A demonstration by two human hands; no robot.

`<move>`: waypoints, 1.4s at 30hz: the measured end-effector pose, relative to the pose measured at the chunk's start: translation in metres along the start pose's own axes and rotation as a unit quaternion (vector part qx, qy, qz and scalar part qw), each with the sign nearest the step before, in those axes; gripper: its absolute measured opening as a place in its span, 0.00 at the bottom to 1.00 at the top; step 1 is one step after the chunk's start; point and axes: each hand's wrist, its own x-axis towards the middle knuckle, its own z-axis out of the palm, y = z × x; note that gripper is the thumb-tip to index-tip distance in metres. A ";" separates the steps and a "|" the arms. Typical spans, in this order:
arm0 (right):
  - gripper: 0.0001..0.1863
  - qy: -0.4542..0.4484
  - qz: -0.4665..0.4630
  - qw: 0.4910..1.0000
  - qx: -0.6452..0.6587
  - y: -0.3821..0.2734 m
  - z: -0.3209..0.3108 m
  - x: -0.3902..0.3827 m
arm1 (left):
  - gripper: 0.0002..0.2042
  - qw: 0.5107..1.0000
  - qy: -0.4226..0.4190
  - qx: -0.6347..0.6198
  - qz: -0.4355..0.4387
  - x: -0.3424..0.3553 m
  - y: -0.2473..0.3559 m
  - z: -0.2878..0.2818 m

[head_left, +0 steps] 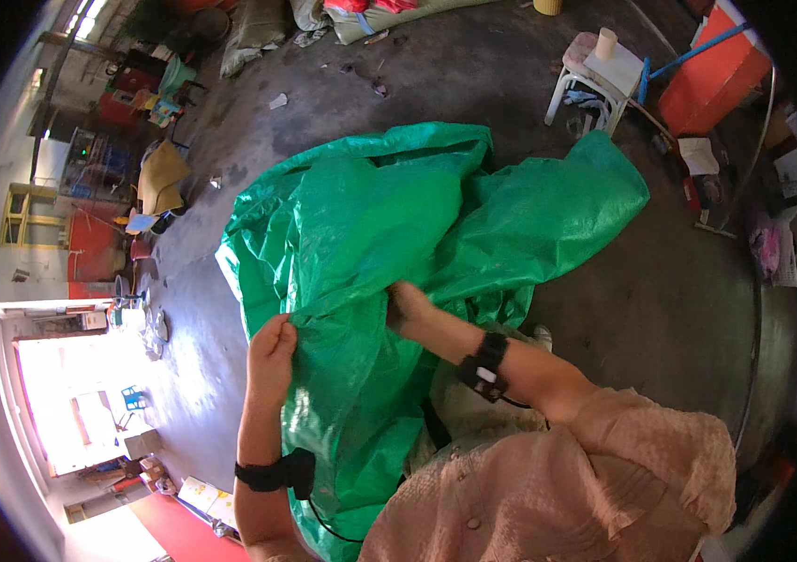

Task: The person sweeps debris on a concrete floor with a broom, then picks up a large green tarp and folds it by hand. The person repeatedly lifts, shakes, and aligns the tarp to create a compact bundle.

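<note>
A large crumpled green plastic sheet (370, 215) spreads in front of me over the grey floor, with its near part hanging down against my body. My left hand (272, 351) grips a fold of it at the sheet's left side, thumb and fingers pressed on the plastic. Higher and to the right, my right hand (408, 309) is at the middle of the sheet, against a fold; its fingers are shadowed and partly hidden, so their grip is unclear. Black bands with small devices and cables are on both my forearms.
Behind the sheet lie stuffed sacks (389, 19). At back right stand a white stool (558, 94) and a red panel (707, 75) with blue poles. Along the left are cluttered equipment, a draped chair (159, 178) and a bright doorway (61, 403). A white basket (792, 253) is far right.
</note>
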 end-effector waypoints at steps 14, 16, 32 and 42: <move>0.27 0.017 -0.305 0.811 -0.499 -0.102 -0.028 -0.209 | 0.11 0.921 0.169 0.334 0.110 -0.091 0.034 0.092; 0.27 0.038 -0.243 0.834 -0.493 -0.105 -0.026 -0.207 | 0.17 0.894 0.205 0.359 0.172 -0.119 0.065 0.115; 0.23 -0.131 -0.433 0.271 -0.850 -0.213 -0.073 -0.245 | 0.10 0.889 0.082 0.446 0.061 -0.177 0.062 0.172; 0.24 -0.184 0.197 0.816 -0.511 -0.136 -0.196 -0.132 | 0.16 0.860 0.109 0.493 0.073 -0.207 0.083 0.126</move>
